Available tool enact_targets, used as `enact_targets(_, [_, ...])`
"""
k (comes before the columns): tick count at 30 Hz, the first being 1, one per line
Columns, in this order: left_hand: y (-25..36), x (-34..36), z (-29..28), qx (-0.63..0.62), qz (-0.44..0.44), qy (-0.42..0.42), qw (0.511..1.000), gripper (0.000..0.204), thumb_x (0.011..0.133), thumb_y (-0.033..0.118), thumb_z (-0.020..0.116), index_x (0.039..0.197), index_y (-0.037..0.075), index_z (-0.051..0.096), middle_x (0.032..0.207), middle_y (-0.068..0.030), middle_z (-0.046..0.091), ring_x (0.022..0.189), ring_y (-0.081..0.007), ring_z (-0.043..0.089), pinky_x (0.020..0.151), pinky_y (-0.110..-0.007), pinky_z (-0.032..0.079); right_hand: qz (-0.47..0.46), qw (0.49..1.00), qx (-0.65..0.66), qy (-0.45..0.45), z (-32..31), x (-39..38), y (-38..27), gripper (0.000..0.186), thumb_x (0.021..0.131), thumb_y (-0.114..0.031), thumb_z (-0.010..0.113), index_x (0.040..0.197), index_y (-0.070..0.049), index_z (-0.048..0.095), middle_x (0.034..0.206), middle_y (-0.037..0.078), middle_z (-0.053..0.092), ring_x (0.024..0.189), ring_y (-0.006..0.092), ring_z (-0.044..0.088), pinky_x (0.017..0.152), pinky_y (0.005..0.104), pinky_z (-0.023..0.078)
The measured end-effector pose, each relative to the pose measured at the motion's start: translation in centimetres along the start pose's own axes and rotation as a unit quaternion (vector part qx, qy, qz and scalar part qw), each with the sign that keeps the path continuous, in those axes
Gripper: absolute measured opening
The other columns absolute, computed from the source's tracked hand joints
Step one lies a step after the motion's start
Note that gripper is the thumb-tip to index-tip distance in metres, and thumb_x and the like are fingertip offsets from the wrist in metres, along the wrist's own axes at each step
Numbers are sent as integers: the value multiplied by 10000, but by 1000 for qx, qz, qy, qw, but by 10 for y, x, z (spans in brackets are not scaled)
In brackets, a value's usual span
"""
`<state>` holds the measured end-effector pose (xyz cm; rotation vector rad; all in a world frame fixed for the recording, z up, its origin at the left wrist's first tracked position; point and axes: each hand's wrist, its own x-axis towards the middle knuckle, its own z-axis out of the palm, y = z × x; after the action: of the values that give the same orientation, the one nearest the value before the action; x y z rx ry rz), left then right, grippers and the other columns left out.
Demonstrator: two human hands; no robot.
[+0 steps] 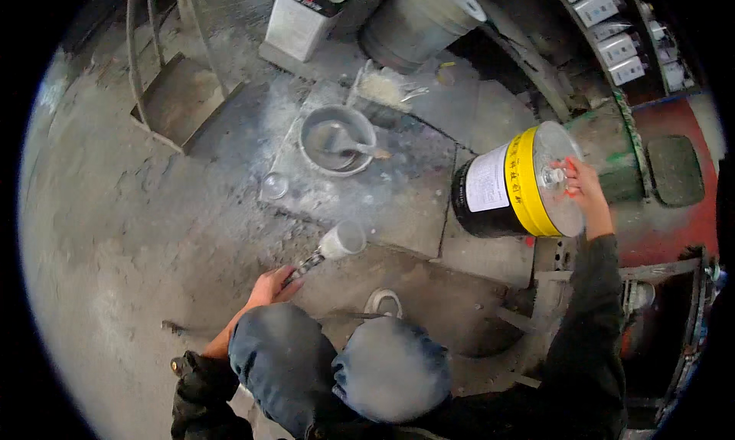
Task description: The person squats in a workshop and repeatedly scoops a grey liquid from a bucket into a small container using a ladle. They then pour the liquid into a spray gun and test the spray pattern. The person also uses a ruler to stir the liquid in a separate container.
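Observation:
My right hand [583,189] rests on the lid of a black and yellow drum [514,184] that lies tilted on its side, fingers by the small cap in the lid's middle. My left hand [269,288] grips the handle of a small grey cup-shaped ladle [337,243] held low over the floor, its mouth facing up and right. My knees in blue jeans [344,367] fill the lower middle, with one grey shoe [383,301] in front of them.
A grey basin [334,138] with a stirring tool inside stands on a dusty slab [398,195]. A small clear lid [274,185] lies left of it. Behind stand a white canister [305,17], a grey bucket [417,21], a brush [387,88] and shelves of bottles [612,27].

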<state>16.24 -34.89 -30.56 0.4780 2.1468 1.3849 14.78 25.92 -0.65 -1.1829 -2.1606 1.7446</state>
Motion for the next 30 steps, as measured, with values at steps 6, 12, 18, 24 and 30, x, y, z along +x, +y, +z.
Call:
enact_targets(6, [12, 0, 13, 14, -17, -29, 999, 257, 897, 221, 624, 974, -18, 571, 791, -242, 601, 757, -426, 593, 635, -441, 451, 47, 977, 162, -134, 55, -73, 3, 245, 999, -248, 454, 793, -118, 472, 531, -98, 320, 376, 9, 223, 315, 172, 159])
enact_targets(12, [19, 10, 20, 3, -29, -52, 998, 277, 898, 239, 621, 1000, -14, 577, 786, -229, 599, 732, -407, 588, 652, -426, 455, 112, 938, 252, -211, 113, -122, 29, 257, 998, -283, 452, 787, -136, 455, 545, -105, 296, 392, 8, 209, 337, 184, 141])
enact_targets(18, [17, 17, 31, 9, -32, -66, 997, 283, 890, 256, 629, 995, -3, 583, 785, -216, 601, 722, -372, 590, 642, -416, 449, 98, 958, 206, -175, 184, -162, 59, 249, 982, -276, 476, 785, -125, 456, 567, -70, 307, 440, 36, 228, 393, 209, 148])
enact_targets(24, [16, 14, 35, 5, -23, -72, 997, 271, 886, 249, 635, 983, 1, 582, 789, -208, 605, 712, -363, 582, 631, -409, 442, 77, 960, 208, -169, 213, -177, 80, 263, 995, -270, 456, 786, -110, 453, 566, -57, 310, 439, 43, 233, 391, 219, 146])
enact_targets(30, [14, 7, 37, 1, -44, -59, 997, 270, 883, 235, 642, 1004, 1, 586, 811, -198, 606, 699, -330, 575, 639, -390, 442, 65, 960, 201, -185, 233, -185, 99, 314, 1001, -294, 457, 756, -97, 466, 574, -62, 334, 443, 40, 273, 395, 220, 182])
